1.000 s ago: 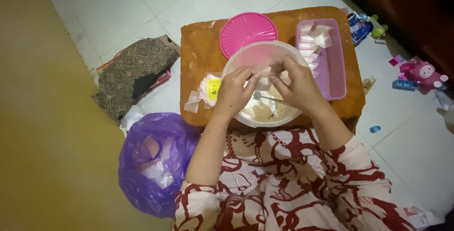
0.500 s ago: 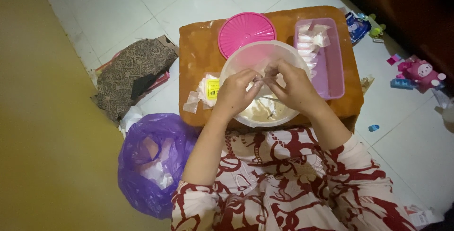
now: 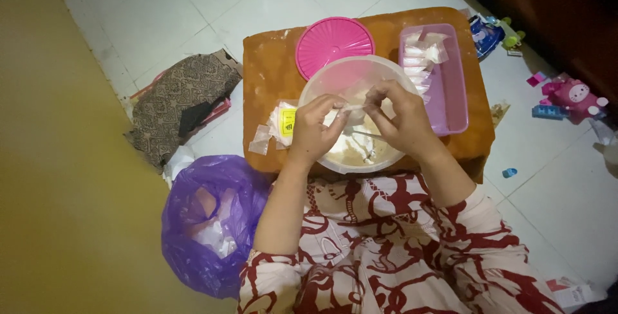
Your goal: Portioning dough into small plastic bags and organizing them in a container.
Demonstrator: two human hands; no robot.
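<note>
**Small bag held over the bowl, both hands on it**

- Left hand (image 3: pixel 317 126): your fingers pinch one edge of a small clear bag (image 3: pixel 353 109), held just above the bowl.
- Right hand (image 3: pixel 400 120): pinching the other edge of that bag, fingers curled. The view is dim, so whether the mouth is spread or being closed cannot be told for sure.
- Bowl (image 3: pixel 322 82): clear plastic, on the low table (image 3: pixel 264 69), pale powder or dough in its bottom; a thin spoon-like tool seems to lie in it.
- Pink lid (image 3: pixel 333 45): lying on the table, touching the bowl's far rim.
- Tray (image 3: pixel 454 89): lilac, right of the bowl, small filled bags stacked at its far end.
- Empty bags (image 3: pixel 278 122): left of the bowl, under your left wrist.
- Purple sack (image 3: pixel 206 224): on the floor by your left knee.

Step, as judged: you are working one bag over the bowl. The next move calls for keeping both pinches firm and the bag level.
</note>
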